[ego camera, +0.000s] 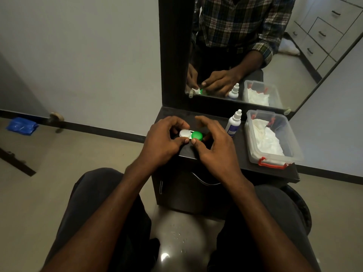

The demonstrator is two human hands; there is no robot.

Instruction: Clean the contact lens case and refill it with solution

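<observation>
both hands close on the lens case, caps on

left hand [164, 141] curls round the white-capped end of the contact lens case [191, 135], thumb and fingers pinching it, probably to steady it against twisting. right hand [214, 143] arches over the green cap [197, 135], thumb tip at its near edge; whether the fingers behind grip it is hard to tell. the case sits low over the dark surface [241, 154], both caps fitted. just beyond, within reach, the solution bottle [233, 123] stands upright, beside a clear plastic box [273, 138] of white tissue.
</observation>
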